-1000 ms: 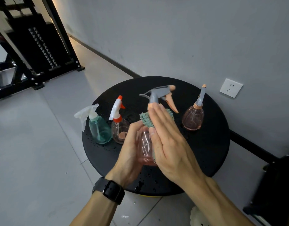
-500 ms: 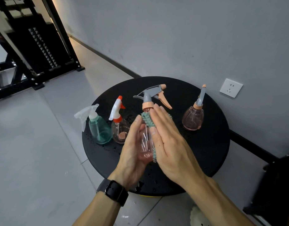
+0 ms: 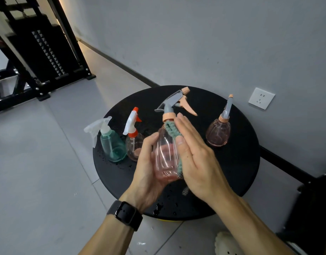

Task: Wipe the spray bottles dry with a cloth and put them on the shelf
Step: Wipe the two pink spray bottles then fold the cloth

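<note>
Left hand (image 3: pixel 147 168) curled round clear pink ribbed bottle (image 3: pixel 165 155) above round black table (image 3: pixel 237 173), right hand (image 3: pixel 195 155) flat, fingers straight, pressing nubby green cloth (image 3: pixel 172 129) against bottle's side.

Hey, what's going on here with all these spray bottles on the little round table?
A person is drying a clear pink spray bottle above the round black table. The left hand grips the bottle's body while the right hand presses a green cloth flat against its side. Three more bottles stand on the wet tabletop: a teal bottle, a red-nozzled bottle and a round pink bottle. None is on a shelf yet.
</note>
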Available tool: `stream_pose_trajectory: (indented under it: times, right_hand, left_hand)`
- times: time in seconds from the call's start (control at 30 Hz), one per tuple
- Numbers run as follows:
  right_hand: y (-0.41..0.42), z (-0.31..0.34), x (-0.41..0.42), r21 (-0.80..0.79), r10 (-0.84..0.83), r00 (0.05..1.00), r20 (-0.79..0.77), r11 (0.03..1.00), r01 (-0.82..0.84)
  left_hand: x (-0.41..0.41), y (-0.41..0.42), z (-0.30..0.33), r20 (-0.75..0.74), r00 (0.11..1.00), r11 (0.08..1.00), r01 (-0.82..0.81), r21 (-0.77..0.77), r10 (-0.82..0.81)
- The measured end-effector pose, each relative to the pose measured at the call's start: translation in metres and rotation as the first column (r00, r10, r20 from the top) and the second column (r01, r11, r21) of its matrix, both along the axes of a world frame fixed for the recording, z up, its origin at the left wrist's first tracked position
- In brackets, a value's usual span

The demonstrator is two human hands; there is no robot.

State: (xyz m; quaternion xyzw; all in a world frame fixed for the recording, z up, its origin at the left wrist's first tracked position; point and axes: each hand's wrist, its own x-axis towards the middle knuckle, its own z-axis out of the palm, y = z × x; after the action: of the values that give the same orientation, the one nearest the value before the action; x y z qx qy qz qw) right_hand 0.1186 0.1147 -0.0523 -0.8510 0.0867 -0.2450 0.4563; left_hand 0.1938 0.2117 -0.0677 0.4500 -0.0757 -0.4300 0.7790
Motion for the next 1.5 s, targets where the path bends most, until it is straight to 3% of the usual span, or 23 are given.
stream_pose_trajectory:
  times: [0.2,0.4,0.53,0.67,0.87,1.0,1.27,1.5]
  right_hand:
    - [-0.016,0.004,-0.001,0.132,-0.007,0.999,-0.046,0.991,0.014]
    - [-0.018,0.001,-0.001,0.201,0.014,0.999,-0.045,0.980,-0.005]
    - [-0.007,-0.002,-0.002,0.190,0.040,0.996,-0.079,0.981,-0.024]
    - [0.001,-0.002,-0.002,0.157,0.052,0.995,-0.082,0.987,-0.039]
    - [0.002,-0.002,-0.004,0.151,0.050,0.997,-0.061,0.988,-0.041]
    - [-0.007,-0.003,-0.004,0.200,0.032,0.999,-0.038,0.980,-0.024]
    - [-0.028,-0.005,-0.003,0.308,-0.009,0.996,-0.089,0.951,0.036]
    - [-0.016,-0.004,-0.006,0.366,0.026,0.994,-0.105,0.931,0.014]
  left_hand:
    - [-0.004,0.001,0.007,0.067,0.984,0.982,0.159,0.100,-0.166]
    - [-0.004,0.000,0.006,0.182,0.978,0.991,0.079,0.109,-0.099]
    - [0.000,0.000,0.006,0.037,0.999,0.998,-0.037,0.043,0.035]
    - [0.004,0.002,0.005,-0.047,0.997,0.997,-0.057,-0.048,0.055]
    - [0.002,0.001,0.010,0.001,0.998,0.997,-0.055,-0.058,0.055]
    - [-0.002,0.001,0.007,0.089,0.996,0.998,-0.017,0.068,0.011]
    - [-0.008,0.002,0.011,0.076,0.990,0.989,0.113,0.093,-0.120]
    - [0.001,0.003,0.011,0.080,0.997,0.999,0.006,0.048,-0.010]
